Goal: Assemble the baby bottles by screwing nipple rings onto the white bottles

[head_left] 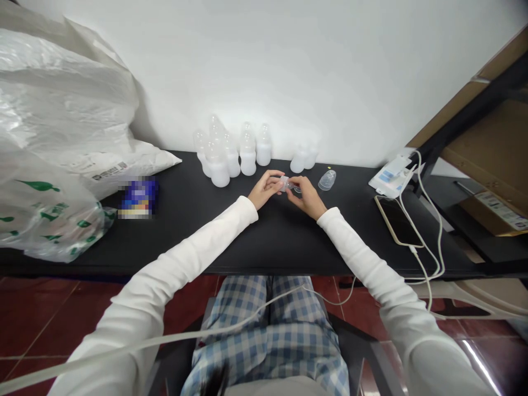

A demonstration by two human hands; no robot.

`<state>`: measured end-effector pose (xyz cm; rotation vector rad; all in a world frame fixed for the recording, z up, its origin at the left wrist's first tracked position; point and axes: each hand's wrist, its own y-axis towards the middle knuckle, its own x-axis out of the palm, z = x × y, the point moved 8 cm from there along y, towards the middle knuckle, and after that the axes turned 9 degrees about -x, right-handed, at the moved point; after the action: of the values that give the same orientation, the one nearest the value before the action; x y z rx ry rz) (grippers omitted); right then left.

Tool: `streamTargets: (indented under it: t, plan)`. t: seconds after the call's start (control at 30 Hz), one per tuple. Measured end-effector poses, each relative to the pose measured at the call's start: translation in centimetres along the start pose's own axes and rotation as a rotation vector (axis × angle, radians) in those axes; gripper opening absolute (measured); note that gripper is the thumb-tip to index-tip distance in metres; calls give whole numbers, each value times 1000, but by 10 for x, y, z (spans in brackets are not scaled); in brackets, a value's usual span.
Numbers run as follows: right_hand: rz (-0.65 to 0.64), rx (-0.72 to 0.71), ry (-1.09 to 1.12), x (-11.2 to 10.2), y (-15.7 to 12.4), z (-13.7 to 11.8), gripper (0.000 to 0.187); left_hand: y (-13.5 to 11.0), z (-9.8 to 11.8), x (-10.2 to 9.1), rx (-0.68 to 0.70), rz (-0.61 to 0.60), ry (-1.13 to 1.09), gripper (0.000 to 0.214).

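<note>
- Head view: clear-capped bottles (pixel 248 163) stand far, left of centre; contents unclear.
- My left hand (pixel 260 193), fingers curled, pinches a clear piece (pixel 284 183), centre.
- My right hand (pixel 308 199), half-curled, meets it; grip unclear.

Bottle cap (pixel 327 180) on desk (pixel 264 242): held bottle part (pixel 284 183) to its left, feeding bottles (pixel 220 170) further left, plastic bag (pixel 70 99) far left. Smaller bottle group (pixel 297 163) behind-left of cap; smartphone (pixel 398 221) right.

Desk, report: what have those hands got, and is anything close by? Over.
Left hand pinching small translucent piece; right hand at it. Transparent domed cap beside right hand. Domed bottles standing beyond, not in the way.
</note>
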<state>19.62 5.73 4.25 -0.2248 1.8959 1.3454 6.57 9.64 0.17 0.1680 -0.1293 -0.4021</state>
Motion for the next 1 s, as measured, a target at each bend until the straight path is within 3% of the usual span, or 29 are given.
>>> streamTargets:
  t: [0.2, 0.37, 0.43, 0.53, 0.73, 0.87, 1.0]
  plan:
    - [74, -7, 58, 2, -2, -4, 19, -9, 17, 3, 112, 15, 308, 53]
    - [0, -84, -34, 3, 2, -13, 16, -11, 16, 3, 83, 76, 365, 57]
    - [-43, -120, -80, 2, 3, -15, 18, -7, 11, -6, 32, 150, 302, 58]
    - [-57, -110, -153, -8, 4, -7, 18, -2, 2, -33, -51, 359, 177, 58]
    - [-111, 138, -547, -41, -3, 32, 22, -3, -1, -75, -86, 681, 182, 35]
    - [-246, 245, -697, -46, -10, 50, 24, -9, -3, -82, -79, 831, 317, 45]
    - [-347, 275, -733, -40, -17, 55, 25, -9, -8, -78, -147, 839, 487, 44]
